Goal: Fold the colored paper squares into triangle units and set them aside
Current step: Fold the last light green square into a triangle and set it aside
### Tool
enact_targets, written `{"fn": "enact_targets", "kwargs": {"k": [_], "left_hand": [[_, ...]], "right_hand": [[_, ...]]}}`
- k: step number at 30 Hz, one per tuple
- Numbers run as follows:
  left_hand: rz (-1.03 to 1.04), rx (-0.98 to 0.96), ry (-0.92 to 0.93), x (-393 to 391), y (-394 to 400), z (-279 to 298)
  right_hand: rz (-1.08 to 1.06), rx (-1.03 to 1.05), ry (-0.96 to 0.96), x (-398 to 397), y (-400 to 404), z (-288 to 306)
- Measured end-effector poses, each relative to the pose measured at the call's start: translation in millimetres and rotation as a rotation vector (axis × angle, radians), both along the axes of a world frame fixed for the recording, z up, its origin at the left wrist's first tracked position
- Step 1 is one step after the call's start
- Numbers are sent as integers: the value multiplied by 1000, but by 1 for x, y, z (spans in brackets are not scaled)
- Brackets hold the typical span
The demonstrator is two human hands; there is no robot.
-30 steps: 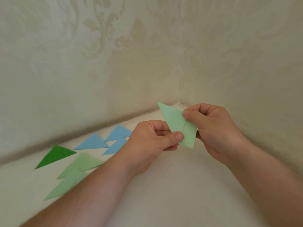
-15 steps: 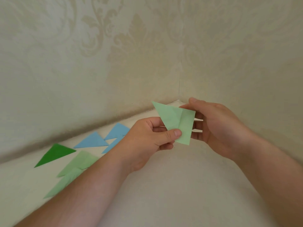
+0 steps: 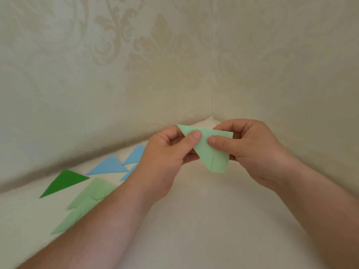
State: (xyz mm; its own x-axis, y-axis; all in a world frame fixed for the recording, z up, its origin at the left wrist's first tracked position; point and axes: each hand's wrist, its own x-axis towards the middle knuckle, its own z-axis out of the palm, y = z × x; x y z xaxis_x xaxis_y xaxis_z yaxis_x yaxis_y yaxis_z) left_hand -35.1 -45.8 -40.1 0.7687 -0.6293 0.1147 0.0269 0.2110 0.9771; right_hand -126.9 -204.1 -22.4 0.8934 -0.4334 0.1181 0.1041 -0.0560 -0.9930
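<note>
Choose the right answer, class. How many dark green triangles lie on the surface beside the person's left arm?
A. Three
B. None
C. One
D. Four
C: only one dark green triangle lies there, next to the blue triangles and the light green triangles.
</note>
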Motion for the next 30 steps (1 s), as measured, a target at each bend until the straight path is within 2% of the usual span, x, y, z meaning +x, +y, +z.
{"fn": "enact_targets", "kwargs": {"k": [7,24,30], "left_hand": [[104,2,13,3,-1,0],[125,18,-28,2,-1,2],[183,62,45,-1,0,8]], "right_hand": [[-11,32,-11,0,2,1],[-25,-35,10,0,3,2],[-41,-54,21,0,5,0]]}}
